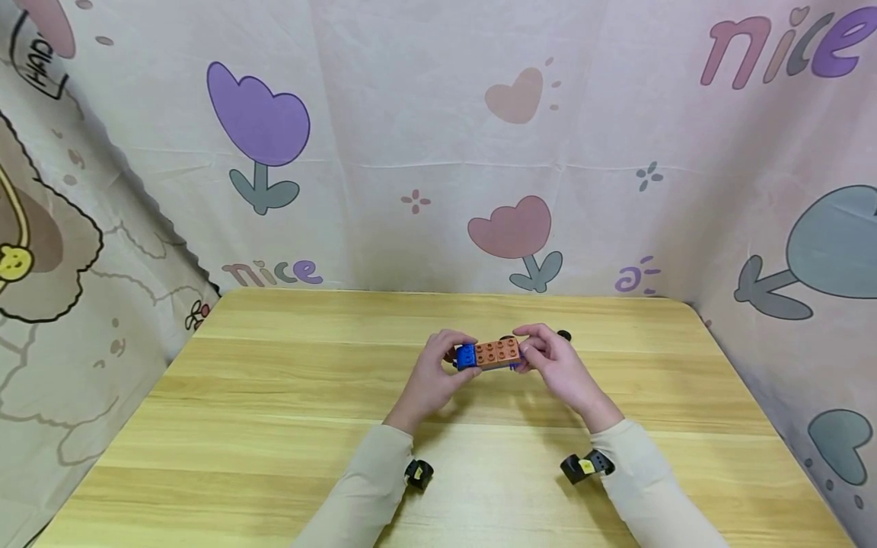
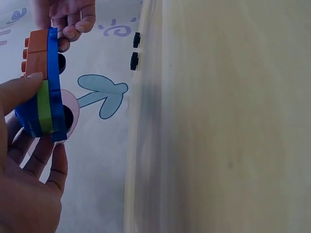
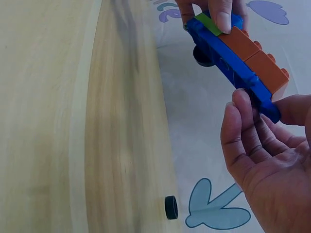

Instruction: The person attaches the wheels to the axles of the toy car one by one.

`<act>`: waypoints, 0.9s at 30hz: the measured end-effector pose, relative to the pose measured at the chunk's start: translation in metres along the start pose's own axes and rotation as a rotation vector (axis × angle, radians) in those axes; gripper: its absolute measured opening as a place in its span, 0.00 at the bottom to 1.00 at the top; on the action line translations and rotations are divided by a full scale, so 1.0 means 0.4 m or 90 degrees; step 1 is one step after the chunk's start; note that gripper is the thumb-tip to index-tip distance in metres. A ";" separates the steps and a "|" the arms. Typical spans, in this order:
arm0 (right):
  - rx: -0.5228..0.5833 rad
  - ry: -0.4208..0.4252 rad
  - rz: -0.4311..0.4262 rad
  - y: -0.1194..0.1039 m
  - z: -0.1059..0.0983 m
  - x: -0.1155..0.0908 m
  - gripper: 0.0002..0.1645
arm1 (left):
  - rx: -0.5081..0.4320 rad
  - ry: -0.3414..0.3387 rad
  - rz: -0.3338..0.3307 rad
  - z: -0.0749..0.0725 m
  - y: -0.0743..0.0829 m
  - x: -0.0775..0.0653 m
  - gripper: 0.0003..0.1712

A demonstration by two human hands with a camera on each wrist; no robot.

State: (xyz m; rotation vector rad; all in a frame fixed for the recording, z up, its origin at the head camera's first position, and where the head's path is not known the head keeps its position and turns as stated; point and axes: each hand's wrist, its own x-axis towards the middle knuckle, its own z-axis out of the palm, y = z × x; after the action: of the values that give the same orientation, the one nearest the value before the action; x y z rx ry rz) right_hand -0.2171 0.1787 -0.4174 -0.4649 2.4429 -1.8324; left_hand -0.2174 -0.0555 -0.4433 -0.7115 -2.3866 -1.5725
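Observation:
A toy block truck [image 1: 498, 353] with a blue wheeled base, orange studded bricks, a green brick and a blue brick at one end is held up between both hands. My left hand [image 1: 433, 371] grips the blue-brick end, its thumb over the bricks and fingers underneath, as the left wrist view shows. At the other end, my right hand [image 1: 556, 367] pinches the tail of the blue base [image 3: 233, 65] between thumb and fingers. Black wheels [image 2: 68, 118] show along one side of the base in the left wrist view. The right fingers partly hide the base's underside.
Two loose black wheels [image 2: 134, 61] lie on the wooden table [image 1: 288, 411], beyond my right hand in the head view. A patterned cloth [image 1: 384, 152] hangs behind the table and along its sides. Each sleeved wrist wears a black camera mount [image 1: 419, 473].

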 end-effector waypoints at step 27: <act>0.021 0.014 -0.044 -0.008 0.009 -0.003 0.20 | -0.122 -0.102 -0.092 0.000 -0.001 -0.013 0.23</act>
State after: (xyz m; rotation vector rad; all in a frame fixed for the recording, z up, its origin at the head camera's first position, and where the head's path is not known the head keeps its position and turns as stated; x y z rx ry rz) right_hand -0.2145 0.1749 -0.4156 -0.5370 2.4365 -1.9101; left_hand -0.2132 -0.0571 -0.4460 -0.7422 -2.4722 -1.8890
